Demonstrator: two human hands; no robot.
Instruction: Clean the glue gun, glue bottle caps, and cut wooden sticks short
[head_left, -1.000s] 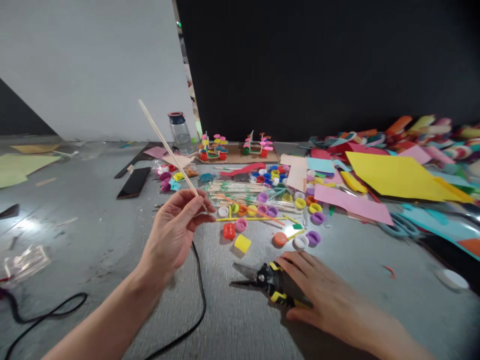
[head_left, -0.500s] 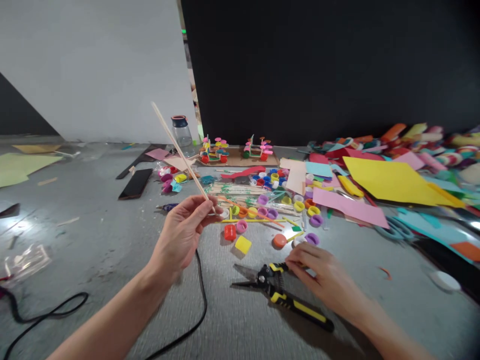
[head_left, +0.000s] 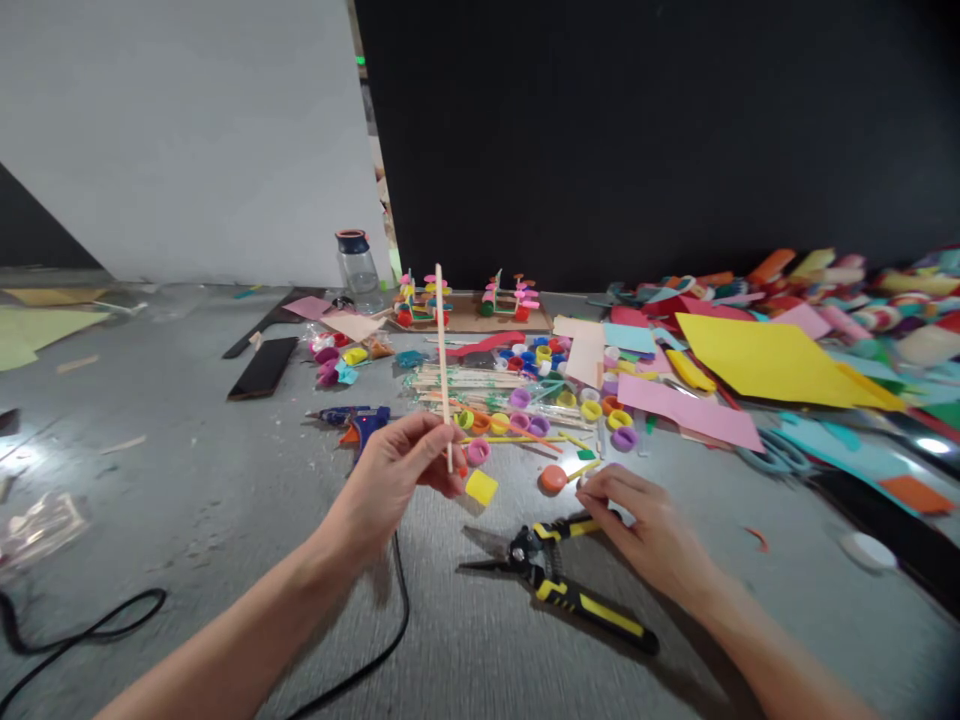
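Pinched between the thumb and fingers of my left hand (head_left: 405,460), a thin pale wooden stick (head_left: 442,350) stands nearly upright above the table. My right hand (head_left: 637,520) is closed, fingertips together beside a white cap (head_left: 583,481); whether they grip anything is hidden. Below that hand lie pruning shears (head_left: 525,553) with black and yellow handles and spread blades. A yellow cap (head_left: 481,488), a pink cap (head_left: 478,452) and an orange cap (head_left: 553,479) lie between my hands. Behind my left hand rests a blue glue gun (head_left: 367,425).
Bundled sticks (head_left: 469,378) and several bottle caps spread behind the hands. Two small colourful models (head_left: 510,298) stand at the back on cardboard (head_left: 469,322). Paper sheets (head_left: 780,360) and scissors (head_left: 776,455) lie right; a phone (head_left: 262,368) and jar (head_left: 358,272) left. A black cord (head_left: 401,590) crosses the front.
The stick has swung from leaning left to nearly upright, and my left hand has moved right and slightly down. My right hand has shifted slightly away from me, towards the white cap.
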